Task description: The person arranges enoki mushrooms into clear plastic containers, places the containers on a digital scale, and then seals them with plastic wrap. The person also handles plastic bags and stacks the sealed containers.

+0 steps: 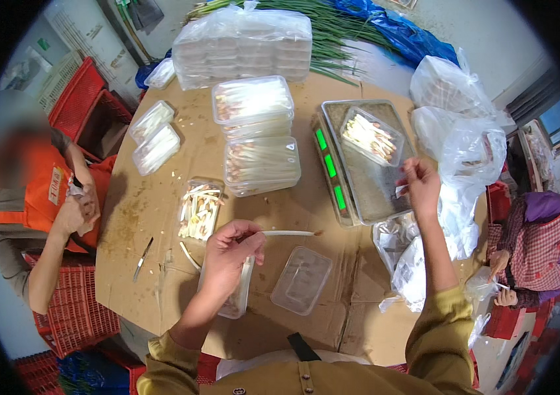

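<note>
My left hand (233, 252) pinches a single white scallion-like stalk (287, 232), its brownish end pointing right. Below that hand, partly hidden, is a clear plastic tub (236, 302) holding pale stalks. My right hand (420, 185) is raised over the right edge of a digital scale (381, 197). A small white scrap (400, 190) shows by its fingertips; whether they grip it is unclear. On the scale platform sits an uncovered-looking tub of stalks (371, 137). A clear rectangular plastic lid or shallow tub (302, 281) lies on the cardboard between my forearms.
Stacked tubs (261, 165) of stalks stand mid-table, beside a loosely filled tub (200, 210). A small knife (143, 259) lies left. Bagged containers (243, 49) and green scallions (329, 29) are behind, plastic bags (457, 143) right. People work at left (53, 197) and right (536, 247).
</note>
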### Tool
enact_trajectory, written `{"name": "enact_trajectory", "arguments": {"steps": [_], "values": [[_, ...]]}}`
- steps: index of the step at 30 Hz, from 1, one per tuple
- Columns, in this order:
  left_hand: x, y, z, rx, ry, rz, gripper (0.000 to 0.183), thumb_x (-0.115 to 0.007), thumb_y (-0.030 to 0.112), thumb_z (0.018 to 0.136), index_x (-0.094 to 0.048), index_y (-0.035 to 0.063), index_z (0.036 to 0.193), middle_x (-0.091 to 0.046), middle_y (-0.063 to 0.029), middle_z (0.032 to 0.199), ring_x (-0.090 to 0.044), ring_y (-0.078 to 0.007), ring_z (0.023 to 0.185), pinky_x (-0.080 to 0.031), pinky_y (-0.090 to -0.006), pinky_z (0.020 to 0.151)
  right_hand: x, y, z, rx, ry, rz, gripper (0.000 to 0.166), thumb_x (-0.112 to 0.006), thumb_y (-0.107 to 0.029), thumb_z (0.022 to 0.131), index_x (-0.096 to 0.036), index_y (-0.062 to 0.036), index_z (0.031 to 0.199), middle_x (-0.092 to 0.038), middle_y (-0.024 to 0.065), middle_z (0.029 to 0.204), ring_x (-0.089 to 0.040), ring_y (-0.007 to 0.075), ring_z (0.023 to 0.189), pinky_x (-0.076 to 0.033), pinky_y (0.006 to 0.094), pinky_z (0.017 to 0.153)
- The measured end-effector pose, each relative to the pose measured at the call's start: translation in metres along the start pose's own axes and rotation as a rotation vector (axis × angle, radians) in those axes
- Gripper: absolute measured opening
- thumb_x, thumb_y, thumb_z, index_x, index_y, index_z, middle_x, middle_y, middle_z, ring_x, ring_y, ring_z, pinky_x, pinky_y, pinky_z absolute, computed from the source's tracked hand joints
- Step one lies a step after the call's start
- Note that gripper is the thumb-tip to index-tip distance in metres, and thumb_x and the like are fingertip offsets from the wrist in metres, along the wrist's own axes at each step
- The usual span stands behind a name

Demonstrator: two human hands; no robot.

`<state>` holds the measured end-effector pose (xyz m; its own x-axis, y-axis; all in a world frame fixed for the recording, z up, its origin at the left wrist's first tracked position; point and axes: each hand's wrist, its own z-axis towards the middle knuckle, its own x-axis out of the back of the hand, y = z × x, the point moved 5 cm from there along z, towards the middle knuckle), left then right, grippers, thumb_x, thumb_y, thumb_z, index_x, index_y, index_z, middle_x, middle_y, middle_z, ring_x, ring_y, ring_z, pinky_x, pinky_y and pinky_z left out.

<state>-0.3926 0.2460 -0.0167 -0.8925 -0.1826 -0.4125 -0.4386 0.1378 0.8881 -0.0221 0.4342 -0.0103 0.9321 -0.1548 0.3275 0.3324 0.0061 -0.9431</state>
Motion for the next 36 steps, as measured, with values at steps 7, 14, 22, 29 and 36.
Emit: {"name": "enact_trajectory", "arguments": {"steps": [7,14,22,29,36], "values": [[-0.045,-0.029,-0.006,0.080,-0.139,0.205,0.006,-0.064,0.002,0.093,-0.063,-0.0018,0.098,-0.063,-0.0034,0.077,-0.060,-0.0094,0.064,-0.050,-0.0233,0.057,-0.032,-0.085,-0.109,0.617,-0.165,-0.450,0.011,-0.067,0.000,0.085,-0.071,0.0012,0.095,-0.071,0.0181,0.097,-0.069,0.0310,0.088,-0.054,0.0351,0.079],[-0.050,-0.044,-0.026,0.169,-0.198,0.163,0.007,-0.064,0.001,0.092,-0.063,-0.0013,0.100,-0.063,-0.0050,0.077,-0.061,-0.0125,0.064,-0.051,-0.0264,0.059,0.113,0.089,0.009,0.227,0.216,-0.741,0.051,-0.059,0.005,0.072,-0.062,0.0005,0.124,-0.071,0.0194,0.107,-0.069,0.0227,0.091,-0.053,0.0350,0.079],[-0.046,-0.056,-0.040,0.194,-0.174,0.116,0.008,-0.064,-0.001,0.092,-0.063,-0.0019,0.100,-0.063,-0.0043,0.078,-0.061,-0.0113,0.066,-0.051,-0.0260,0.059,0.158,0.163,-0.068,0.162,-0.167,-0.957,0.030,-0.064,0.000,0.064,-0.070,-0.0008,0.094,-0.067,0.0224,0.108,-0.062,0.0396,0.100,-0.050,0.0453,0.085],[-0.054,-0.059,-0.042,0.187,-0.155,0.163,0.008,-0.065,0.002,0.092,-0.063,-0.0006,0.099,-0.063,-0.0022,0.079,-0.058,-0.0078,0.063,-0.048,-0.0230,0.056,0.166,0.081,-0.148,-0.021,-0.157,-0.732,0.040,-0.048,0.012,0.061,-0.068,-0.0006,0.094,-0.065,0.0224,0.121,-0.064,0.0378,0.110,-0.053,0.0392,0.088],[-0.080,-0.072,-0.050,0.244,-0.251,0.122,0.007,-0.066,0.004,0.092,-0.063,0.0012,0.097,-0.062,-0.0004,0.077,-0.060,-0.0066,0.064,-0.050,-0.0230,0.057,0.052,-0.061,-0.180,0.208,-0.265,-0.379,0.030,-0.065,0.008,0.078,-0.067,0.0011,0.106,-0.068,0.0187,0.114,-0.067,0.0316,0.104,-0.052,0.0366,0.089]]}}
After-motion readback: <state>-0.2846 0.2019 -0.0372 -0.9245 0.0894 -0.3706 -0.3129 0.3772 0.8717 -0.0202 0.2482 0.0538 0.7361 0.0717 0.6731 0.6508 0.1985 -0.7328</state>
